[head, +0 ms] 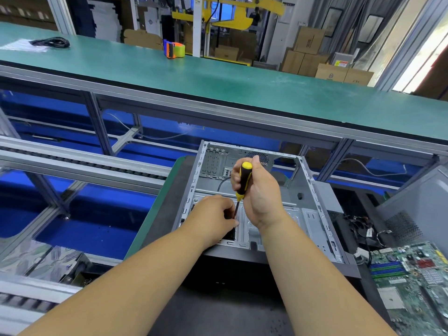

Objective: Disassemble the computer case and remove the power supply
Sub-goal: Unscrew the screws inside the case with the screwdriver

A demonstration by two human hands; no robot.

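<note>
Gripping the yellow-and-black screwdriver upright, the right hand worked inside the open computer case, which lay on its side directly beneath both hands; the left hand pinched the shaft near its tip. No writing was legible.

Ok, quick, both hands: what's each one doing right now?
Left hand: fingers curled at the thin metal screwdriver shaft, inside the open grey metal computer case.
Right hand: grips the yellow-and-black screwdriver handle.
</note>
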